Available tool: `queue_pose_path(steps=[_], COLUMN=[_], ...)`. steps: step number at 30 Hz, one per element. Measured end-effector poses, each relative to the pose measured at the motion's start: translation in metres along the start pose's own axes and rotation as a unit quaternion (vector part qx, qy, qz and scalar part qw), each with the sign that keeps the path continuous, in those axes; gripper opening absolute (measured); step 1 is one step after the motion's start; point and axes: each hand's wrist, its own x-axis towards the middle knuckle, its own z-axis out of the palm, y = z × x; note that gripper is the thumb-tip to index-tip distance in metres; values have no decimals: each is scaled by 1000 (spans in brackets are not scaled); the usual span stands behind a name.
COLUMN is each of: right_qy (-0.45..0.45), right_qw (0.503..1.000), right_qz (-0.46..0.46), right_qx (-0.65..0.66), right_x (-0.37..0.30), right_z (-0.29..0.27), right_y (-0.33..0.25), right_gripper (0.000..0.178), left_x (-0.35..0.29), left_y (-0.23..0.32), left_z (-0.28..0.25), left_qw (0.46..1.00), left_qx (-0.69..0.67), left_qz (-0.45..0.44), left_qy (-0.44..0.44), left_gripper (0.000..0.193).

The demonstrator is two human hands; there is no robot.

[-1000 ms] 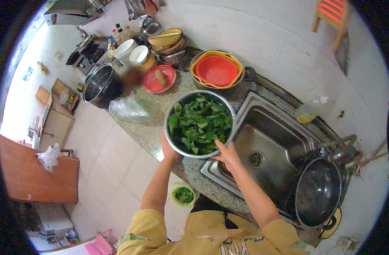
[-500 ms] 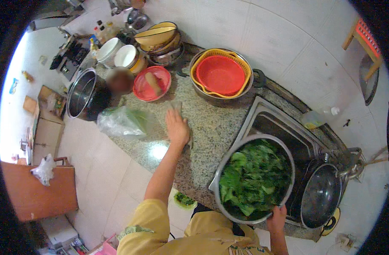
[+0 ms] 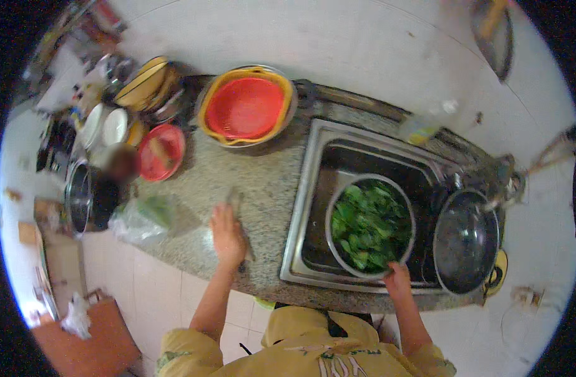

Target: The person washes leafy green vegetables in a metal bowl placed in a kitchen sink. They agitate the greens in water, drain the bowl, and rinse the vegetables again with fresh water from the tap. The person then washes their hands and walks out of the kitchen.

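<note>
My right hand (image 3: 398,281) is closed on the near rim of a round metal basin (image 3: 331,235). Leafy greens (image 3: 371,223) fill this basin, which sits within the steel sink (image 3: 292,242). To the left, my left hand (image 3: 227,235) lies flat on the speckled stone counter (image 3: 269,188), fingers stretched out. A thin greyish strip (image 3: 236,200) shows beyond its fingertips and along its right side; blur and the hand hide what it is. Further left lies a clear plastic bag (image 3: 140,220) with something green inside.
A red basin (image 3: 247,108) nests in a yellow colander (image 3: 289,103) inside a pot at the back. A dark wok (image 3: 467,242) stands right of the greens. A pink-red dish (image 3: 176,138), stacked bowls (image 3: 116,125), and a dark pot (image 3: 102,200) crowd the left.
The basin of greens has gone from over the counter and sink edge down into the sink, my right hand still on its rim. My left hand stays flat on the counter. The view has shifted.
</note>
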Motion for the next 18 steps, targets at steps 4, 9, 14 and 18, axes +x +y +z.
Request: queue_pose_path(steps=[4,9,14,18], right_qy=[-32,77,20,55], right_qw=[999,993,992,931], right_qz=[35,91,125,25], right_qx=[-6,-17,8,-361], right_x=[81,136,173,154], right_z=[-1,12,-11,-7], right_y=[21,15,43,23], right_gripper=[38,60,68,66], left_x=[32,38,38,25], left_y=[8,31,85,166], left_z=[28,6,-30,-7], left_qw=[998,998,983,924], left_qx=[-12,-60,-122,-325], left_qz=[-9,22,120,179], left_qy=[62,9,59,-95], left_gripper=[52,53,50,29])
